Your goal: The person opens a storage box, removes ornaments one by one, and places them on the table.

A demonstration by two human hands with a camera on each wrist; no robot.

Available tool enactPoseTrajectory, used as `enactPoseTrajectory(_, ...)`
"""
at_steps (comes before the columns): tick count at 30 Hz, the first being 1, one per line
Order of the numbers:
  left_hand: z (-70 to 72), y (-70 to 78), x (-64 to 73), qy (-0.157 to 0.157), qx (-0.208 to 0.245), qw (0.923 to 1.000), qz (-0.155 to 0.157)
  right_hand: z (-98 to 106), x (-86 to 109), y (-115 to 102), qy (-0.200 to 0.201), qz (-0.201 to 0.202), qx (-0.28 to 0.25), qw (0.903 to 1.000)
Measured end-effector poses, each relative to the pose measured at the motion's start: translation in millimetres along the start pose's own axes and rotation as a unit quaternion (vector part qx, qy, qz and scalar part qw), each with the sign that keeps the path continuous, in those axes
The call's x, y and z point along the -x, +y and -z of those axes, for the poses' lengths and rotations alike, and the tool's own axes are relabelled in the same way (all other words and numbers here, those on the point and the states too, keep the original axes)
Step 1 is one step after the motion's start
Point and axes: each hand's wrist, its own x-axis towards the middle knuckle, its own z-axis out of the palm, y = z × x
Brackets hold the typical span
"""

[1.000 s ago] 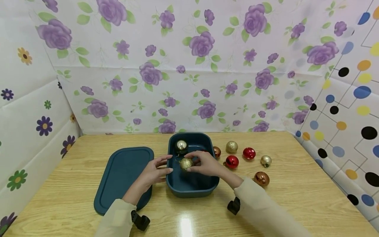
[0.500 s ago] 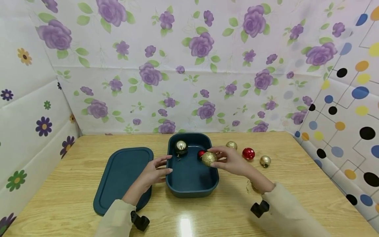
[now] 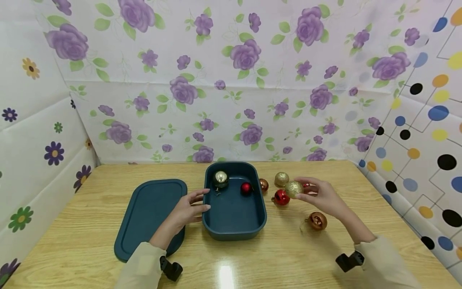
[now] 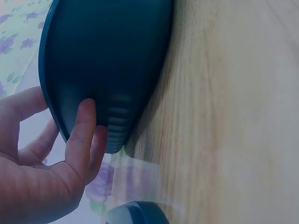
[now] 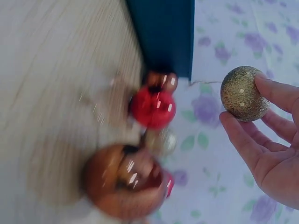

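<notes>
My right hand (image 3: pixel 323 196) pinches a gold glitter Christmas ball (image 3: pixel 294 189) between thumb and fingers, to the right of the dark blue box (image 3: pixel 234 237). In the right wrist view this glitter ball (image 5: pixel 244 93) hangs by the fingertips, away from the other balls. My left hand (image 3: pixel 189 208) touches the box's left wall with relaxed fingers; the left wrist view shows its fingertips against that wall (image 4: pixel 107 60). Inside the box lie a shiny pale gold ball (image 3: pixel 221 179) at the back left and a small red ball (image 3: pixel 246 188) near the right wall.
Right of the box lie a red ball (image 3: pixel 281 197), a copper ball (image 3: pixel 264 184), another gold glitter ball (image 3: pixel 282 179) and a larger copper ball (image 3: pixel 317 221) nearer the front. A red ball behind my right hand is mostly hidden. The blue lid (image 3: pixel 151 216) lies flat at left.
My right hand has carried the gold glitter ball from inside the box rightward, over the balls on the table. The small red ball in the box is now uncovered. My left hand has stayed still.
</notes>
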Motion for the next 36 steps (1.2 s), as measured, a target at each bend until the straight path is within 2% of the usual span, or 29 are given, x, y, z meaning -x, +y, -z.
enactPoseTrajectory(6, 1.8, -0.9, -0.8, 0.000, -0.004, 1.0000, -0.001, 15, 10.9, 27, 0.030, -0.031, 0.016, 0.9989)
enactPoseTrajectory(14, 3.1, -2.6, -2.6, 0.005, -0.003, 1.0000, 0.000, 18, 15.2, 54, 0.020, -0.065, 0.013, 0.9976)
enactPoseTrajectory(18, 3.2, -2.6, -2.2, 0.004, -0.002, 1.0000, -0.001, 14, 14.0, 66, 0.017, -0.059, 0.023, 0.9978)
enactPoseTrajectory(27, 2.6, -4.4, -2.5, -0.002, 0.003, 1.0000, -0.001, 7, 10.5, 74, -0.017, -0.048, 0.084, 0.9952)
enactPoseTrajectory(36, 1.2, -5.0, -2.2, 0.001, 0.000, 1.0000, -0.002, 4, 7.1, 76, -0.026, -0.045, 0.115, 0.9920)
